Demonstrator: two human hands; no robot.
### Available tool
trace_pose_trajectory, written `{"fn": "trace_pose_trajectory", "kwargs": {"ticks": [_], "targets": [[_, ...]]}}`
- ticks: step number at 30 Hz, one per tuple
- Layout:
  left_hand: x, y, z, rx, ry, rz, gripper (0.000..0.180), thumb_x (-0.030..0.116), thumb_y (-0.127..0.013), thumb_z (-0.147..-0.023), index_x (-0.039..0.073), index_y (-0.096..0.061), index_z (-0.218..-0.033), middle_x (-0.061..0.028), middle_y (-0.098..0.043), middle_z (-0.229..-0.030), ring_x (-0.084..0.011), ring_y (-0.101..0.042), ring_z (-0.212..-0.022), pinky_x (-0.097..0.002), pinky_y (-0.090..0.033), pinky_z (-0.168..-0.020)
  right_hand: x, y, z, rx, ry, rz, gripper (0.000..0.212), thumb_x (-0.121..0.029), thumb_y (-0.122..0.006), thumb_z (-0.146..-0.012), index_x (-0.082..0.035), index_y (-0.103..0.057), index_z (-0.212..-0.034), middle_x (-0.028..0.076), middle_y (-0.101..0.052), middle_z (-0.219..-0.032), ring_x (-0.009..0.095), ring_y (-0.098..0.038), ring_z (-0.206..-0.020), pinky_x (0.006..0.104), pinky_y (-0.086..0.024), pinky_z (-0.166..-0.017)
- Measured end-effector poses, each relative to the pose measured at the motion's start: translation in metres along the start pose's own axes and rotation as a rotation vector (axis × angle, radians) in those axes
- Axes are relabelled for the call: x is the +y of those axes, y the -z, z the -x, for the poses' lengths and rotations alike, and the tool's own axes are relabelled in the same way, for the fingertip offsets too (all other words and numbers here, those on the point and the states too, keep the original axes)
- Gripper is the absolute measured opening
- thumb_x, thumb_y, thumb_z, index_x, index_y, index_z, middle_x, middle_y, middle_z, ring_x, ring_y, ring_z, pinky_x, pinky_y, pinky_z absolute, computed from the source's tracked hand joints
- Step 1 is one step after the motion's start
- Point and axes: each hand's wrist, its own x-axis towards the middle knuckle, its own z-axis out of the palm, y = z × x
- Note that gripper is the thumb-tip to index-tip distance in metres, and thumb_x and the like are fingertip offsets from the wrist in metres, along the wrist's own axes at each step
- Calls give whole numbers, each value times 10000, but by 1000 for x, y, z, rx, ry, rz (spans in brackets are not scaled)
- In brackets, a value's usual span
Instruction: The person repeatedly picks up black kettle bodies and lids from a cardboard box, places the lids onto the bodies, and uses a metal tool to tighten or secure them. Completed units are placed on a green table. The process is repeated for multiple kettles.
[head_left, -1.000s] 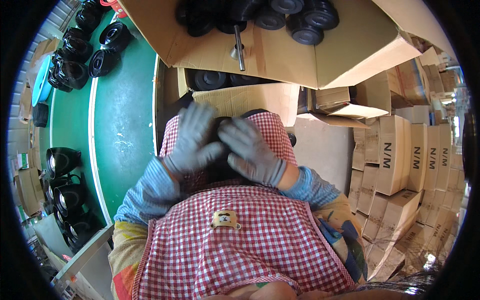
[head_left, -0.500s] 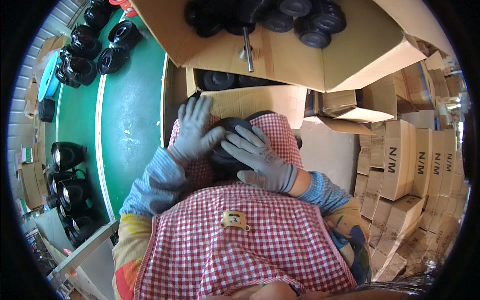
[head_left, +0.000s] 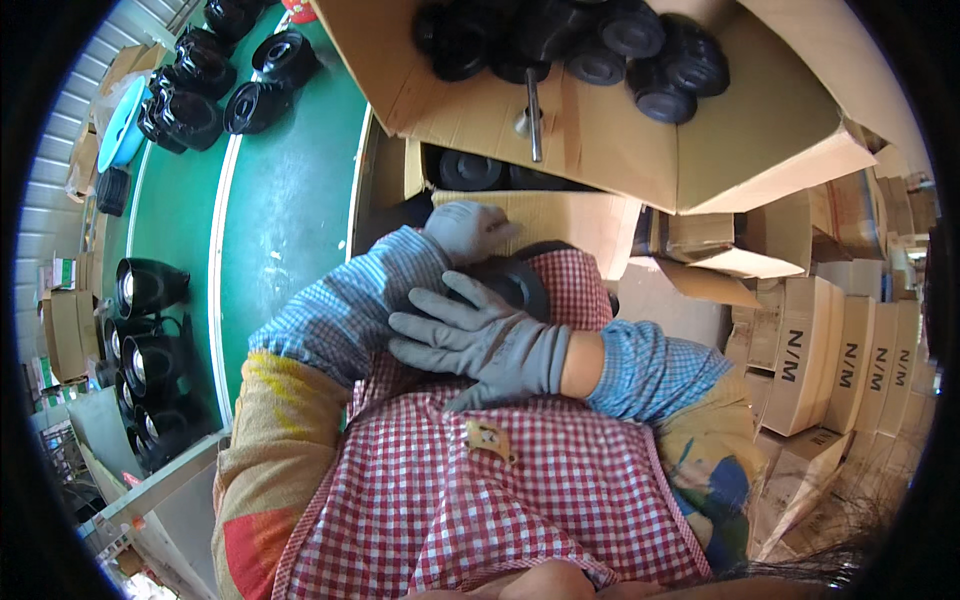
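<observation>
A round black part point(head_left: 512, 283), disc-like on top, rests on my lap over the red checked apron. My right hand point(head_left: 485, 345), in a grey glove, is open with its fingers spread, lying across the near side of that part. My left hand point(head_left: 465, 230), also gloved, is at the part's far side, by the flap of a cardboard box. Its fingers point right and are foreshortened and blurred, so their grip is unclear. The lower part of the black piece is hidden by my hands and sleeves.
A large open carton point(head_left: 620, 150) ahead holds several black round parts point(head_left: 635, 35) and a metal rod point(head_left: 534, 120). Below it stands another box with black parts point(head_left: 470, 170). At left, a green table point(head_left: 285, 200) carries glossy black housings point(head_left: 155, 365). Cartons point(head_left: 805, 345) are stacked at right.
My left hand has swung right from beside the black part to its far side, turning as it went. My right hand has slid left and nearer to me. The view has shifted slightly.
</observation>
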Motion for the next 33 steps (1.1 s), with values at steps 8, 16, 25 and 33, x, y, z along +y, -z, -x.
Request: {"fn": "trace_pose_trajectory", "kwargs": {"ticks": [8,16,25,33], "targets": [[-19,-22,-9,-18,-505,434,326,258,-565,-1020,73,-633,-1280,-190,-669,-1206,-323,-631,-1174,-442,-474,-1007,33,-2,15,74,1,-17,870,-658,-637,-850,-161,-439,-1537,136,-340,-1619,355,-226,-1521,604,-125,-1228],[-34,-57,7,-198,-199,1177,367,186,-623,-952,63,-612,-1297,-137,-658,-1270,-248,-617,-1207,-378,-481,-1047,95,-10,45,-256,-142,-348,766,-547,-673,-870,-147,-489,-1498,131,-387,-1597,353,-307,-1492,602,-181,-1221],[-16,-10,6,-161,-409,11,449,216,-626,-952,143,-528,-1384,-121,-637,-1305,-290,-631,-1189,-405,-503,-1037,80,0,47,181,105,-148,680,-588,-567,-930,-163,-539,-1460,130,-370,-1612,357,-204,-1540,633,-27,-1224],[-58,-63,-72,-165,-1341,750,526,570,-433,-1004,195,-716,-1241,-118,-699,-1257,-333,-622,-1143,-506,-487,-896,49,1,35,118,-63,82,796,-619,-625,-846,-230,-481,-1525,131,-223,-1686,368,-113,-1566,627,-37,-1220]]}}
